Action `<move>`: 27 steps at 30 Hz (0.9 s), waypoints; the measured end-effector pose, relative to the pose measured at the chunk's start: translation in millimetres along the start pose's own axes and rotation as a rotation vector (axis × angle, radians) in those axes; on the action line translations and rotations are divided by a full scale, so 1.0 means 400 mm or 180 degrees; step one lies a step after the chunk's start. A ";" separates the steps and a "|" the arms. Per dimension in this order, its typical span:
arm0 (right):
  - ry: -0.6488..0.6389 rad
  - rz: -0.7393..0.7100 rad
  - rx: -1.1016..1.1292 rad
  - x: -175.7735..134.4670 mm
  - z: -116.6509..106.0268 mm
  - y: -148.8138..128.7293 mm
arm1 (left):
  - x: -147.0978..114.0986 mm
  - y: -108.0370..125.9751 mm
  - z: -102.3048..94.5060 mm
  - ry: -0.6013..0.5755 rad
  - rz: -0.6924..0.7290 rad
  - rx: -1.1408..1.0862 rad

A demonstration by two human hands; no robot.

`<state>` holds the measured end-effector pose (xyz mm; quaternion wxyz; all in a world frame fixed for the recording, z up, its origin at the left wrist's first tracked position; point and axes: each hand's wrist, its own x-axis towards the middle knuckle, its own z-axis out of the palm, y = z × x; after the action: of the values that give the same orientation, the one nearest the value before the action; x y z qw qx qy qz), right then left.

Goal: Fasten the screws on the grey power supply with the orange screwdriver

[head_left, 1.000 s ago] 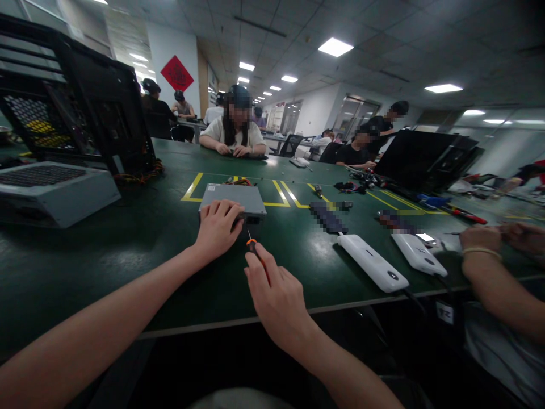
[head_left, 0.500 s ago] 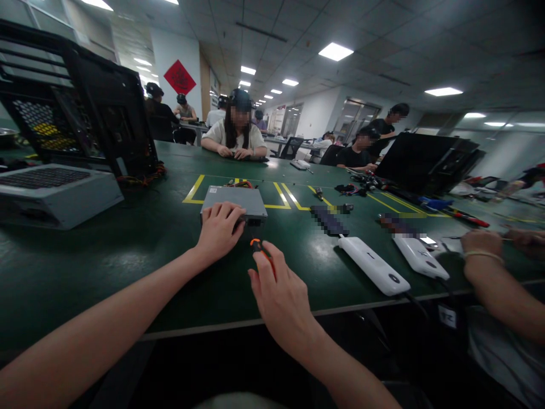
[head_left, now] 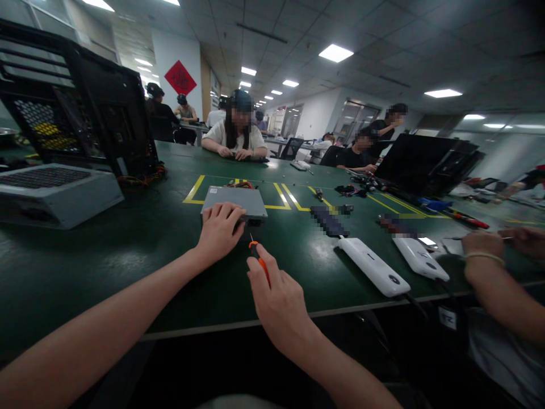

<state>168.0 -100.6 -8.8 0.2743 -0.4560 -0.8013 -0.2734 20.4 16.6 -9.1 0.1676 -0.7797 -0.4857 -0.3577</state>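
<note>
Closed around a screwdriver (head_left: 254,250), the right hand (head_left: 279,295) points its tip toward the near side of the box (head_left: 240,199) on the table (head_left: 128,244); the left hand (head_left: 221,230) rests on the box's near edge, whether gripping or only pressing I cannot tell

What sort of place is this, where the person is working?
Probably a workshop for computer hardware: an open black computer case stands on the green table, the left hand rests on a grey metal box like a power supply, and the right hand holds a screwdriver.
</note>
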 end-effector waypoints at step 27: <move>0.0033 -0.0042 0.0046 -0.003 0.008 0.001 | 0.000 0.001 -0.002 -0.0009 0.0015 0.0050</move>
<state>168.4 -98.8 -11.6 0.2800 -0.4473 -0.8048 -0.2717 20.4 15.8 -8.5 0.1739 -0.7800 -0.4870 -0.3524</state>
